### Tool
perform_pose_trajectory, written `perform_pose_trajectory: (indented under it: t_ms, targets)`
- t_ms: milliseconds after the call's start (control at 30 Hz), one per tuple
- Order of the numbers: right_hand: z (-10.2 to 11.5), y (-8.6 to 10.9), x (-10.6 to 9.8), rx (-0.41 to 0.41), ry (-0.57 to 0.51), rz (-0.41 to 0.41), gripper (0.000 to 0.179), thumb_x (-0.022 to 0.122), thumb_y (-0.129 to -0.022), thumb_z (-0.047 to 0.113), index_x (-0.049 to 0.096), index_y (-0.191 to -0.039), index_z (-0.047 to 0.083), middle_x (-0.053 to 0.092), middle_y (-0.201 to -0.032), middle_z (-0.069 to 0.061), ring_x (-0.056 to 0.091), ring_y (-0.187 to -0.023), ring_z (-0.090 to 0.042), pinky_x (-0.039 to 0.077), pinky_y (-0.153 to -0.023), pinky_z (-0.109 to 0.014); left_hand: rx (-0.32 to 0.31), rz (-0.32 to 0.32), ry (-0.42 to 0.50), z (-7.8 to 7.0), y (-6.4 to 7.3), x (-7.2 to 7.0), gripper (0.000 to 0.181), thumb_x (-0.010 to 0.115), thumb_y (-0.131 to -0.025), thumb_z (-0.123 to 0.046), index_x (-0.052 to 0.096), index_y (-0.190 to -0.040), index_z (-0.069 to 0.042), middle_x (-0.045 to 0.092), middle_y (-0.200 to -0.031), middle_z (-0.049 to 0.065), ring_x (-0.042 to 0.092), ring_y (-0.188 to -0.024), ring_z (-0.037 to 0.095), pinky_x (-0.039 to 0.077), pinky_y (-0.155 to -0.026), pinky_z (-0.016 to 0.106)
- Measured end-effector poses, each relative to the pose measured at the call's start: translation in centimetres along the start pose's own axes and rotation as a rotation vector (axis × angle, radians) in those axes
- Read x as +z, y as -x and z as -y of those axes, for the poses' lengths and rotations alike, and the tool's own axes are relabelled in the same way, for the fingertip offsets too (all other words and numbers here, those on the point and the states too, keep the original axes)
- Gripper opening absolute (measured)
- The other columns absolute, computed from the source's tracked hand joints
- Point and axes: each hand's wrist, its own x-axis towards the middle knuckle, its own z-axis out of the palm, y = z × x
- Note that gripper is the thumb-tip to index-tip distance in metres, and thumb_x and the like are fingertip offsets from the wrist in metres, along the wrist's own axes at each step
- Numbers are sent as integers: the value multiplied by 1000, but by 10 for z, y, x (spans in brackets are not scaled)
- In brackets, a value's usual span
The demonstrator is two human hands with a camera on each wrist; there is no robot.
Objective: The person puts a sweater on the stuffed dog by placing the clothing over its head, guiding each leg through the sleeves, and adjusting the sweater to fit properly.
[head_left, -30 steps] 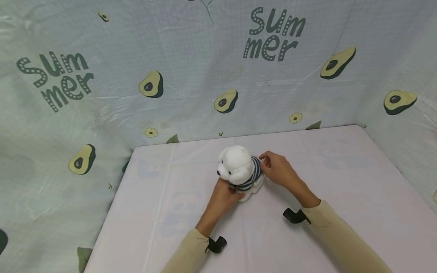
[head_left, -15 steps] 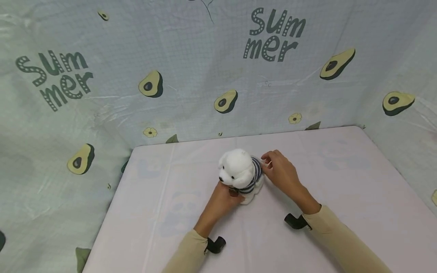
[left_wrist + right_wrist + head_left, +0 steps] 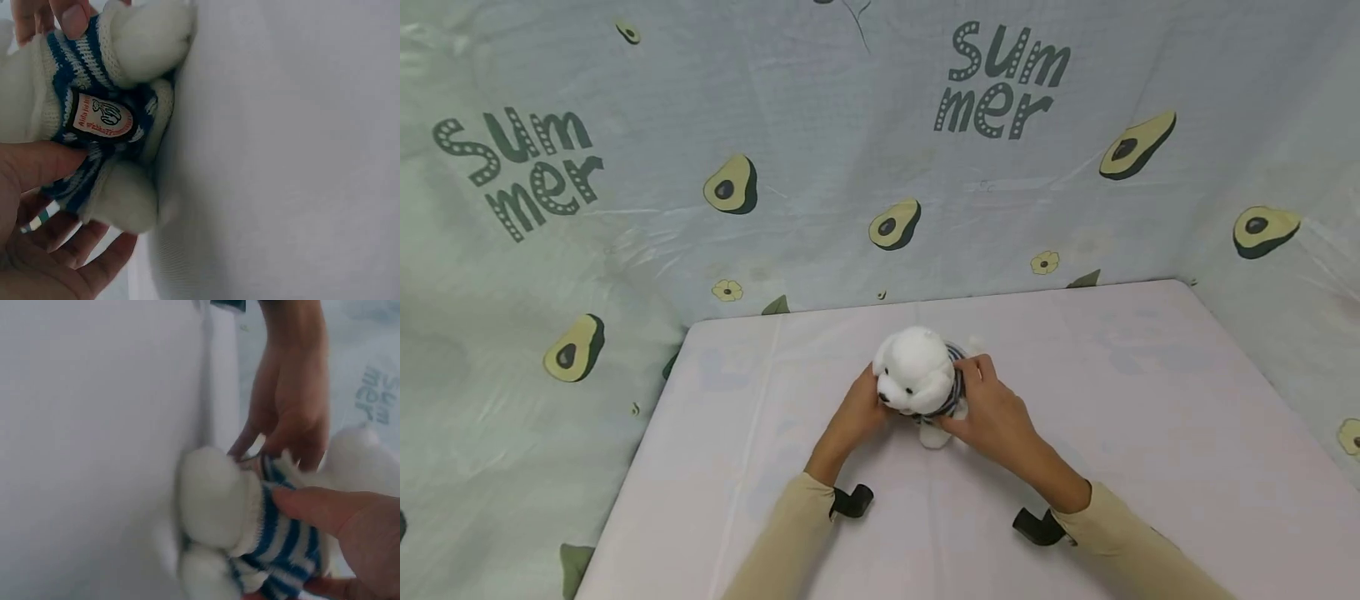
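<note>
A white plush dog [image 3: 916, 371] in a blue-and-white striped knit sweater [image 3: 87, 62] stands upright on the table, facing front left in the head view. My left hand [image 3: 859, 410] holds it by the chest; the left wrist view shows the thumb lying on the sweater beside a dark-edged label [image 3: 103, 117], fingers round the far side near a front leg. From the other side my right hand [image 3: 997, 417] grips the body, its thumb [image 3: 312, 509] across the stripes and its fingers partly hidden behind the sweater.
A pale pink cloth with faint prints covers the table [image 3: 1135, 433]. Behind it and at both sides hangs a light curtain [image 3: 820, 150] printed with avocados and lettering. Black wrist mounts [image 3: 852, 502] jut out below both sleeves.
My right hand has shifted from the sweater's rear hem forward to the dog's flank. My left hand has moved slightly up and left from under the chin, and the dog has shifted a little left.
</note>
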Motion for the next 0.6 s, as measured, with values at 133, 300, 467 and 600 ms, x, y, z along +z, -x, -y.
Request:
perform_pose_trajectory:
  t_ms: [133, 300, 467, 600]
  targets:
    - [-12, -3, 3, -40, -180, 63, 74, 87, -80, 13, 47, -141, 4, 42, -136, -19, 67, -103, -31, 60, -74, -35, -20, -68, 12, -1, 6, 4, 53, 68, -89, 3, 46, -137, 8, 55, -132, 24, 56, -120, 36, 49, -98, 51]
    - [-28, -11, -1, -23, -387, 182, 66, 75, -89, 2, 43, -148, 4, 41, -144, -21, 54, -128, -39, 58, -91, -42, -63, -38, 75, -6, 12, 3, 51, 74, -90, -9, 49, -132, 1, 56, -127, 16, 59, -115, 29, 52, -94, 44]
    - [-34, -16, -4, -9, -459, 232, 63, 68, -93, 0, 39, -149, 1, 45, -146, -21, 48, -135, -39, 54, -97, -50, -85, -41, 94, -10, 16, 5, 45, 75, -90, -13, 52, -128, -2, 57, -123, 12, 60, -112, 26, 53, -94, 41]
    - [-33, -18, -4, -10, -494, 247, 63, 65, -94, 0, 38, -150, 0, 44, -148, -22, 45, -138, -40, 51, -99, -54, -101, -68, 91, -12, 16, 5, 41, 74, -90, -12, 53, -124, -4, 58, -120, 11, 60, -110, 24, 53, -92, 41]
